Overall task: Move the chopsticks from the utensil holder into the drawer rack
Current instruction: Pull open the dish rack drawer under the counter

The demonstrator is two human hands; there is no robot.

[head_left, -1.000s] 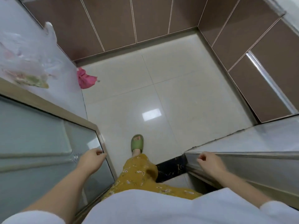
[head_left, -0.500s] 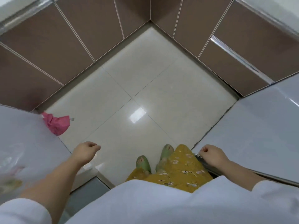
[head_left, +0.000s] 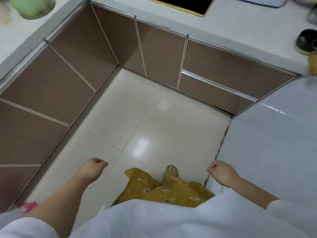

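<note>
No chopsticks, utensil holder or drawer rack show clearly in the head view. My left hand [head_left: 91, 170] hangs over the pale floor tiles with its fingers curled in and nothing in it. My right hand [head_left: 221, 172] is a loose fist beside the edge of a grey-white panel [head_left: 267, 148], also holding nothing. A closed brown drawer front [head_left: 212, 93] with a metal rail sits low in the cabinets ahead on the right.
Brown cabinet doors [head_left: 72, 69] line the left and far sides under a white countertop [head_left: 240, 26]. On the counter are a black hob [head_left: 185, 4], a dark round object [head_left: 307, 42] and a green container [head_left: 32, 6]. A pink item [head_left: 30, 206] lies at lower left.
The view has swung right and up, so the countertop and hob now show. Both hands have come off the edges they were on and hang over the floor.
</note>
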